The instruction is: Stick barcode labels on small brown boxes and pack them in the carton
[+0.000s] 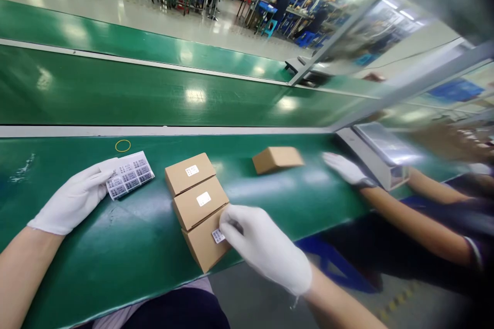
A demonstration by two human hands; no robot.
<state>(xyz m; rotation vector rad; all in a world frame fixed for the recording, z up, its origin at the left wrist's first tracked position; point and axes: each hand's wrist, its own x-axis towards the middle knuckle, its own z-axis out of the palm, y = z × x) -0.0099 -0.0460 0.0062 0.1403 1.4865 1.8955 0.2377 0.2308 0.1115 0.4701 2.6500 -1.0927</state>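
Three small brown cardboard boxes lie in a row on the green bench. The far box [189, 172] and the middle box [200, 201] each carry a white label. My right hand [266, 247], in a white glove, pinches a small white label [218, 236] against the near box [204, 244]. My gloved left hand [75, 198] rests on the bench and holds down a sheet of printed labels [129, 175] with its fingers closed on the sheet's edge.
A fourth brown box [277, 158] lies further right on the green bench [116, 236]. A co-worker's gloved hand [345, 168] reaches toward it. A yellow rubber band [122, 145] lies near the conveyor rail [154, 130]. Grey equipment [380, 157] stands at right.
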